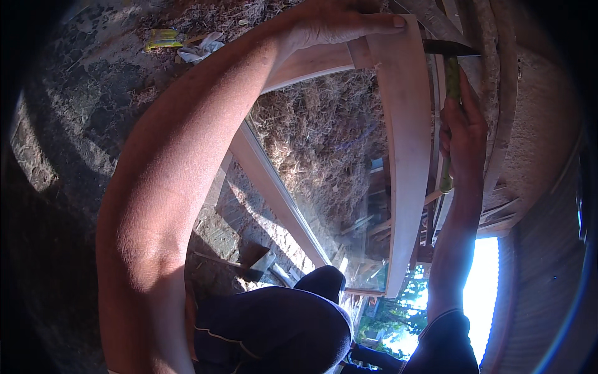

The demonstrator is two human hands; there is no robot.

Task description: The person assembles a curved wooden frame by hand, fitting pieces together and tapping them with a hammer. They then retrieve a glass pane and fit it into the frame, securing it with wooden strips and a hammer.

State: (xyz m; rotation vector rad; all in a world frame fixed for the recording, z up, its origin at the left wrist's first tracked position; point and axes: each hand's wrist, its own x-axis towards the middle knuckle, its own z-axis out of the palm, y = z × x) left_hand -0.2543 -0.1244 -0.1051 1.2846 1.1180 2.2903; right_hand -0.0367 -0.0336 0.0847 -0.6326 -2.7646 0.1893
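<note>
Frame corner held, hammer raised

Left hand (336, 25) presses flat on the wooden frame (408, 156) at top centre; right hand (462, 128) clenches a hammer (450, 75) beside it. Yellow packet (163, 38) upper left; hatchet (255, 265) lower centre among shavings (324, 131).

- Wooden frame (408, 156): pale planed boards joined at a corner, seen at the upper middle. One long rail is run down the view; another is slanted away to the lower left. The corner joint is pressed under the left hand (339, 22), which is laid flat on it.
- Hammer (450, 93): a dark metal head on a green handle, held upright in the closed right hand (464, 134), just beside the frame's long rail, near the corner.
</note>
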